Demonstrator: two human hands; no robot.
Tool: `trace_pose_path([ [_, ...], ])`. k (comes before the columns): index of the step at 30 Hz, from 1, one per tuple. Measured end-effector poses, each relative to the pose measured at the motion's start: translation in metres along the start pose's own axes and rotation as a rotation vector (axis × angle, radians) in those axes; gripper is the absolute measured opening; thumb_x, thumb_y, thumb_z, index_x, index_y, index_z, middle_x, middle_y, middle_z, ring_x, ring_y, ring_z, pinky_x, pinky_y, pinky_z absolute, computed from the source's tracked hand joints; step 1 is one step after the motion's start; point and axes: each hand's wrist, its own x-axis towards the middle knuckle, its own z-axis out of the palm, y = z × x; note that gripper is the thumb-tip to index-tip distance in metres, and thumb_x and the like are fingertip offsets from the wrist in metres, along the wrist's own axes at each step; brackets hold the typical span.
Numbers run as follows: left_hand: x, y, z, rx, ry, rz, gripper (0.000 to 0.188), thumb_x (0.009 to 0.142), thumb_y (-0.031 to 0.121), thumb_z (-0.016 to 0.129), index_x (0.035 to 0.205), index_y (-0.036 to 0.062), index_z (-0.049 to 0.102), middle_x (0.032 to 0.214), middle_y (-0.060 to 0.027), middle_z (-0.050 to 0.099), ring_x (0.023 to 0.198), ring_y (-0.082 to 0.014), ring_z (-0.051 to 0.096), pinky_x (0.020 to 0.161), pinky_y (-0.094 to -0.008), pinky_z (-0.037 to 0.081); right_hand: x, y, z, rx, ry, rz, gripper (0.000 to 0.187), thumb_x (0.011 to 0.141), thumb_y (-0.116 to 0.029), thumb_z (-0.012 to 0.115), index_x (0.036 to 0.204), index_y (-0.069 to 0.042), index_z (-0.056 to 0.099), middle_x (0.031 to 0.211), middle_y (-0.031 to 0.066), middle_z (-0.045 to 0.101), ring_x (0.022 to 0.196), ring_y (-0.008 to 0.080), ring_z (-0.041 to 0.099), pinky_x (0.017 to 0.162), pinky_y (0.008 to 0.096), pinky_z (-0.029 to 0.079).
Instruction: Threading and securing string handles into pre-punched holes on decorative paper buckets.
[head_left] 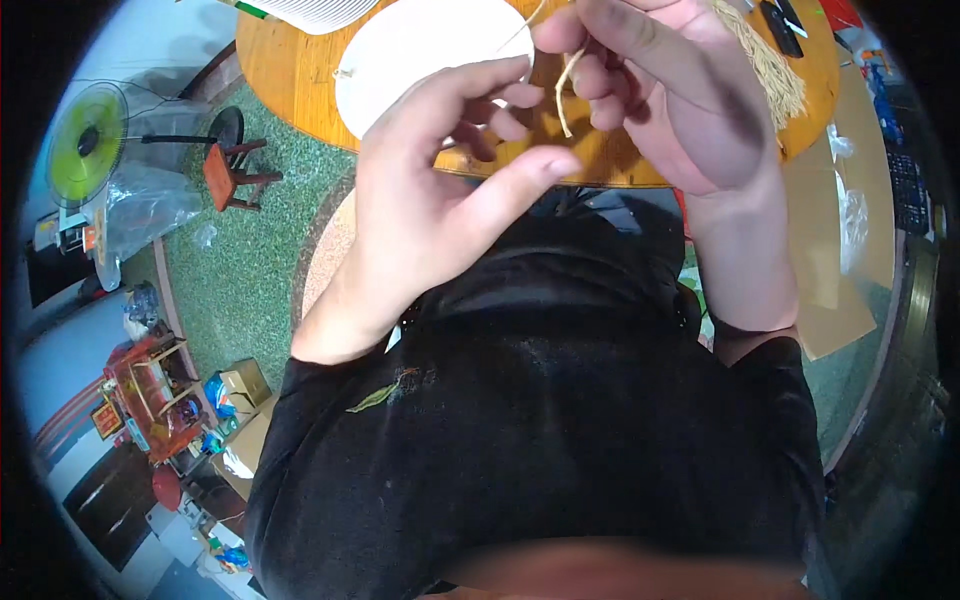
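Note:
My right hand [690, 95] is closed in a pinch on a thin straw-coloured cord [563, 98], high over the near part of the wooden table. One end of the cord hangs down below the fingertips, and another thin length runs up toward the top edge of the view. Beside it on the left, my left hand [430, 185] is open, fingers curled loosely and thumb stretched toward the cord without touching it. Behind the left hand lies a round white disc [420, 50], with a small knot of cord [343, 73] at its left rim.
On the wooden table [285, 75], a bundle of straw-coloured strands [785, 90] lies at the right beside a black object [782, 28]. A white ribbed piece [310, 10] sits at the far left. A green fan [87, 145] and small stool [225, 178] stand left; cardboard [815, 240] lies right.

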Motion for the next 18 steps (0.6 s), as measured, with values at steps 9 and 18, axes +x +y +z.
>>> trace_pose_path([
  [9,0.0,-0.012,0.005,0.04,-0.043,-0.056,0.009,0.096,0.005,0.072,0.101,-0.002,0.071,0.085,-0.008,0.072,0.072,-0.0122,0.068,0.065,-0.0254,0.053,0.0,0.007,-0.011,-0.054,0.094,-0.034,0.019,0.101,-0.013,0.068,0.109,0.003,0.063,0.089,0.0103,0.07,0.067,0.0106,0.065,0.058,0.0208,0.054],
  [18,0.004,0.012,-0.011,0.427,-0.288,0.103,0.006,0.092,0.003,0.066,0.096,0.0006,0.062,0.085,-0.0143,0.062,0.08,-0.0358,0.065,0.07,-0.0426,0.052,-0.033,0.073,-0.027,-0.76,-0.12,-0.584,0.05,0.08,-0.002,0.083,0.127,-0.006,0.067,0.114,0.0082,0.072,0.066,0.0077,0.063,0.058,0.0238,0.051],
])
